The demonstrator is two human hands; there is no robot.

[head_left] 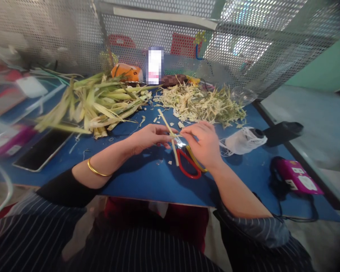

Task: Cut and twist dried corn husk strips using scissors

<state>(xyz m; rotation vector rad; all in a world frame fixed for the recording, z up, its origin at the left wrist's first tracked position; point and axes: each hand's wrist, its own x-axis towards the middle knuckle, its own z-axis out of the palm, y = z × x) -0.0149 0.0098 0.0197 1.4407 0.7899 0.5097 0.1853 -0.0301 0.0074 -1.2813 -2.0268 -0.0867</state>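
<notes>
Where fingers (161, 130) pinch, pale strip (166, 122), slanting forward-left

On the table (147, 181), husk heap (99, 105) lies back left, shredded heap (198, 100) to its right, mesh screen (158, 32) behind both, scissors (180, 143) nearer, between strip (164, 120) and right hand (202, 143), thread spool (243, 141) farther right, flat device (42, 151) left.

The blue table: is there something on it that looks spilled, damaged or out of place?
Yes, slightly: small pale scraps lie scattered on the blue table, near the shredded pile, so it looks untidy. The white thread has loose loops on its left side, not neatly wound. No clear damage shows.
</notes>
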